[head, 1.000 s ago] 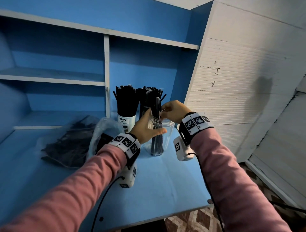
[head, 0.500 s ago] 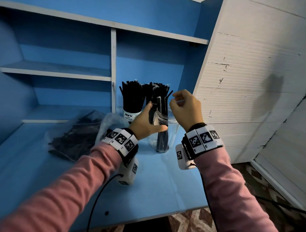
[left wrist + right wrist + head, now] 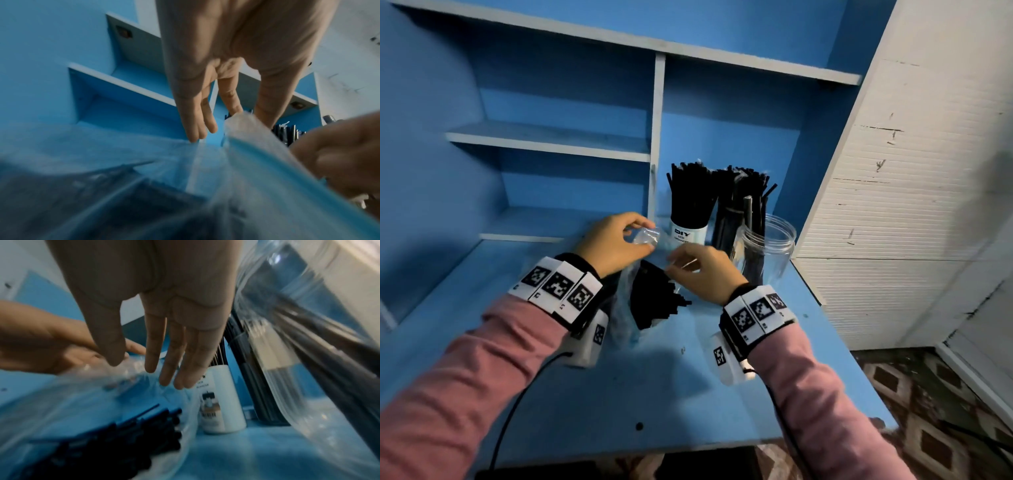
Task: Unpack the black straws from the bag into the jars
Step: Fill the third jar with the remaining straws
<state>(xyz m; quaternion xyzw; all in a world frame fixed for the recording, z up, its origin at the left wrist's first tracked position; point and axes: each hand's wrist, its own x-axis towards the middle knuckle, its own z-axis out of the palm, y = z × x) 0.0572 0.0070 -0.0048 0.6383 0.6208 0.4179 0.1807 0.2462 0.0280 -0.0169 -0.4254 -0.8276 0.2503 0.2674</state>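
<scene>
Both hands work at the mouth of the clear plastic bag [image 3: 626, 308] near the middle of the blue table [image 3: 654, 383]. The left hand [image 3: 613, 245] is raised over the bag's far left edge, wrist bent, thumb and forefinger pinching a bunched fold of the film while the other fingers [image 3: 197, 116] hang nearly straight. The right hand [image 3: 705, 270] reaches in from the right, palm down, its thumb and forefinger nipping the opposite lip of the bag; its remaining fingers [image 3: 176, 356] are extended and slightly spread above the opening. Pink sleeves [image 3: 482, 377] and marker-covered wristbands [image 3: 558, 287] run back toward the near edge.

Between the hands the bag gapes, and a bundle of black straws [image 3: 654, 298] lies inside it, ends pointing right. Just beyond the right hand stands a clear jar [image 3: 767, 250] holding a few straws upright. Left of it, farther back, a bound bundle of straws [image 3: 736, 202] stands beside a white labelled cup [image 3: 688, 234] packed full of straws. Blue shelves [image 3: 551, 140] rise behind, and a white ribbed wall [image 3: 911, 205] stands to the right.
</scene>
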